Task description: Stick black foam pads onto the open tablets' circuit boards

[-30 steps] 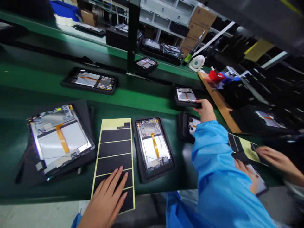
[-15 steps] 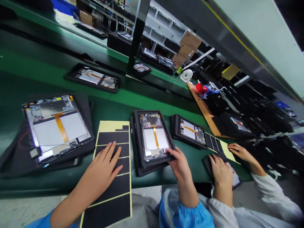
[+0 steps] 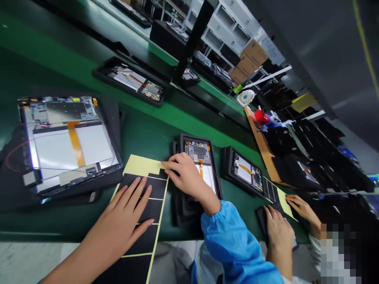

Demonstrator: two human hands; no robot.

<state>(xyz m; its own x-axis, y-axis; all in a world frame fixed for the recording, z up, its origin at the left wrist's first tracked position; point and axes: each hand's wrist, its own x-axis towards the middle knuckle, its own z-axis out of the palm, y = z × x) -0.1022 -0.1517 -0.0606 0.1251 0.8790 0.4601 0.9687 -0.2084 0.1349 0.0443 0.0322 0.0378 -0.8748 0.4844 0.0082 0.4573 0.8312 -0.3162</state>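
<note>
"Where was the yellow-and-black sheet (image 3: 139, 165)?"
"On the tabletop (image 3: 142, 132), under the left hand (image 3: 121, 217), fingers (image 3: 135, 194) spread wide."
"And the right hand (image 3: 187, 175)?"
"Its fingers stood narrow at the sheet's upper corner; whether they gripped it, I couldn't tell."

A dark post (image 3: 193, 41) stands at the far side of a long green workbench (image 3: 142, 124). Beyond the post, to its right, are white shelving (image 3: 235, 10) and stacked cardboard boxes (image 3: 246, 65). Farther right of the post, a dark grey panel (image 3: 319, 51) slants overhead. Pale floor (image 3: 29, 258) shows well in front of the post, below the bench.
</note>
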